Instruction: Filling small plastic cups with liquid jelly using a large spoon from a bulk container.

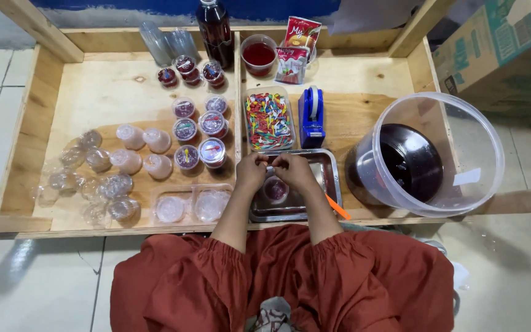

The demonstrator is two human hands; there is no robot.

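My left hand [251, 171] and my right hand [294, 170] meet above a metal tray [330, 174], fingertips pinched together on something small that I cannot make out. Under the hands, a small clear cup of dark jelly [275, 189] stands in the tray. An orange-handled tool [338, 208] lies on the tray's right edge. Just beyond the hands sit a clear box of coloured little spoons [268, 121] and a blue tape dispenser [311, 116].
Sealed jelly cups [199, 132], upturned cups [142, 149] and empty clear cups [90, 184] fill the left wooden compartment. A large clear bucket of dark liquid [424, 154] stands right. A bottle [215, 29], a red cup [258, 54] and packets [295, 48] line the back.
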